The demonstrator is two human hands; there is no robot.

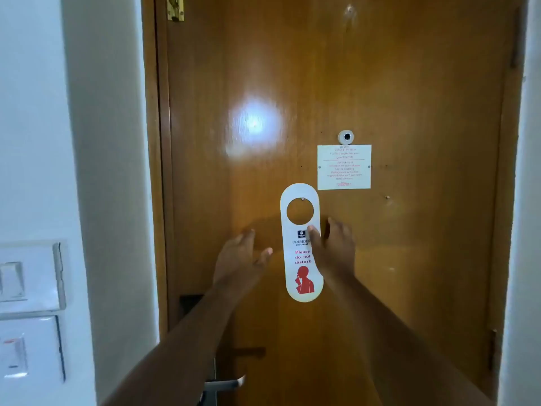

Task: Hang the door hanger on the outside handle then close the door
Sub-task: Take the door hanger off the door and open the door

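Observation:
A white door hanger [301, 276] with red "Please do not disturb" print hangs flat on the inside of the closed wooden door [409, 259]. The top of its round hole rests on a small pin. My right hand [333, 253] is at the hanger's right edge, thumb pressed on its front below the hole, fingers against the door beside it. My left hand [240, 256] hovers just left of the hanger, fingers apart, holding nothing. The metal lever handle [225, 385] sits low on the door's left side, partly hidden by my left forearm.
A peephole [346, 137] and a white printed notice [344, 167] are fixed to the door up and right of the hanger. A brass latch [175, 8] is at the top left. Light switches [29, 276] are on the white wall to the left.

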